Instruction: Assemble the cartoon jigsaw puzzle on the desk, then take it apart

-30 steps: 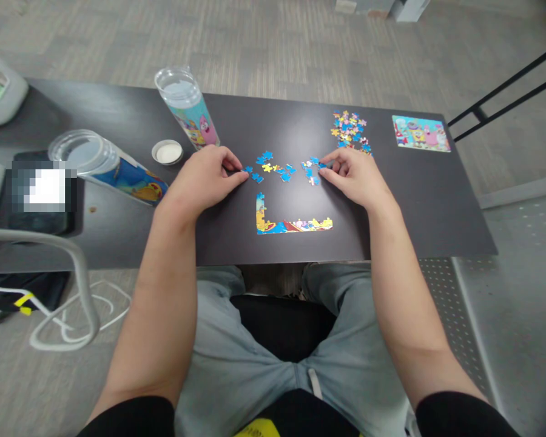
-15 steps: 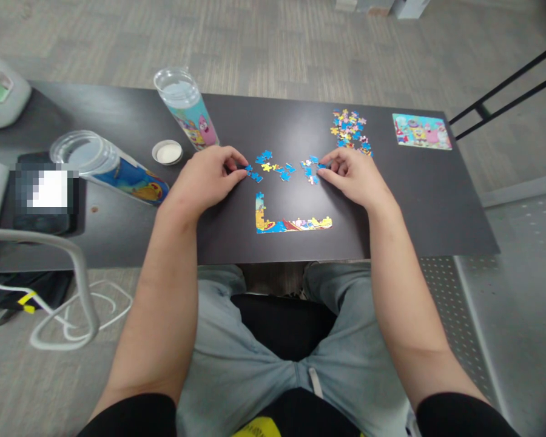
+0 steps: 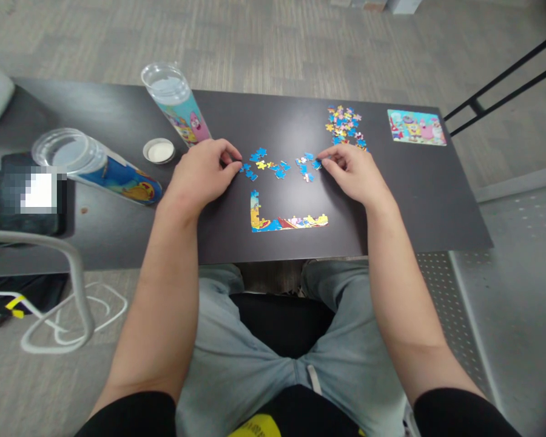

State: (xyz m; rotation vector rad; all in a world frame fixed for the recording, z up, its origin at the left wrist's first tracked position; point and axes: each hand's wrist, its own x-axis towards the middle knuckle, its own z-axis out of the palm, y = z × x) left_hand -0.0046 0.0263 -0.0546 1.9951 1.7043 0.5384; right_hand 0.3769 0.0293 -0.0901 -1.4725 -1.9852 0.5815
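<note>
My left hand [image 3: 204, 173] is at the left end of a loose group of blue jigsaw puzzle pieces [image 3: 250, 173]. Its thumb and index finger come together at the edge of one piece. On the other side, my right hand [image 3: 350, 173] has its thumb and index fingertips closed at a blue puzzle piece [image 3: 317, 164]. Between the hands lie several separate pieces, one of them a yellow piece [image 3: 261, 165]. Closer to me, a joined L-shaped strip of puzzle [image 3: 286, 224] forms a left side and a bottom edge.
A pile of puzzle pieces [image 3: 343, 123] lies beyond my right hand. A picture card [image 3: 417, 127] is at the far right of the dark table [image 3: 418, 206]. Two clear-topped tubes [image 3: 175, 103] and a round white lid [image 3: 159, 150] stand left, near a black device [image 3: 13, 212].
The whole view has shifted slightly, so the table appears a little further left. Both hands stay by the same pieces, with little visible movement of their own.
</note>
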